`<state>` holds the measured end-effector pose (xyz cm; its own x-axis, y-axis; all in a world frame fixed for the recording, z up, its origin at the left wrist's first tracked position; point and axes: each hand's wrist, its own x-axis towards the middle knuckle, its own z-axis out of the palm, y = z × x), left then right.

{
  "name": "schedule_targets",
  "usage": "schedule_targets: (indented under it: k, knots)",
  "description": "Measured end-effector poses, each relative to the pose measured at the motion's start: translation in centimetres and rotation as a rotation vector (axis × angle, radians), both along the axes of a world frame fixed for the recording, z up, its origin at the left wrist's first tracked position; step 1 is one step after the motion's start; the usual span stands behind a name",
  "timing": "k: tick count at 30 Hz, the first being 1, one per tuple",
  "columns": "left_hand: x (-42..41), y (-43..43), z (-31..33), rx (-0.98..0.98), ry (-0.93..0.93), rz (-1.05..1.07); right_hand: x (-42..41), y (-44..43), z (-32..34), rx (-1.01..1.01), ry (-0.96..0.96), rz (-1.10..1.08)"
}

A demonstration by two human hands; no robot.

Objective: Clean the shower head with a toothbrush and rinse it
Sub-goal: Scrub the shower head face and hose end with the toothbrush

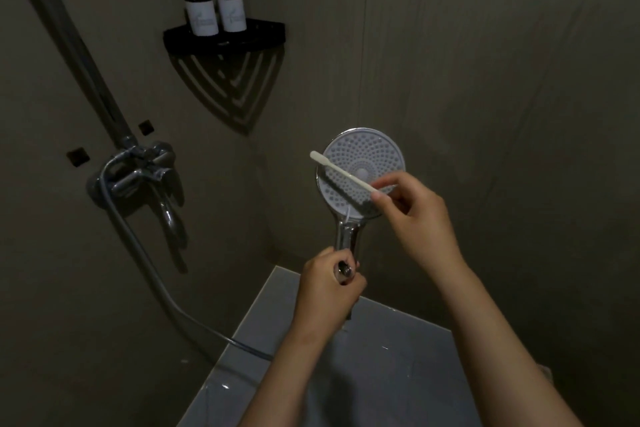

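- The left hand (329, 291) is closed around the lower end of the chrome handle of the shower head (360, 172), holding it upright with the perforated spray face turned toward the viewer; this presents the nozzles to the brush.
- The right hand (412, 215) pinches the rear of a white toothbrush (341, 173) between thumb and fingers; the shaft lies diagonally across the face, and its head projects just beyond the upper-left rim.
- Whether the bristles touch the face cannot be told.
- The hose (152, 274) runs from the wall-mounted mixer tap (138, 170) down and across toward the handle, its slack probably allowing the head to be turned.
- Open room lies right of and above the shower head; the tap stands well apart at left.
- A corner shelf (225, 36) carrying two pump bottles (214, 7) sits high on the wall, clear of the work.
- Judged stage: scrubbing; rinsing remains.
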<state>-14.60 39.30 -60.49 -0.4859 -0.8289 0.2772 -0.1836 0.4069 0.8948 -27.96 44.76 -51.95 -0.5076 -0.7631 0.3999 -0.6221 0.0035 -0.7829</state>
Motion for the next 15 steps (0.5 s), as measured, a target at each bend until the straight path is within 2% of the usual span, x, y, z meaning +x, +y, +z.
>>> schedule_targets:
  k: [12, 15]
  knots:
    - [-0.1, 0.6, 0.3, 0.096, 0.054, -0.005, -1.8, -0.1, -0.3, -0.149, 0.013, -0.406]
    - [-0.1, 0.6, 0.6, 0.139, 0.060, -0.008, -2.1, 0.3, -0.6, -0.193, -0.037, -0.417]
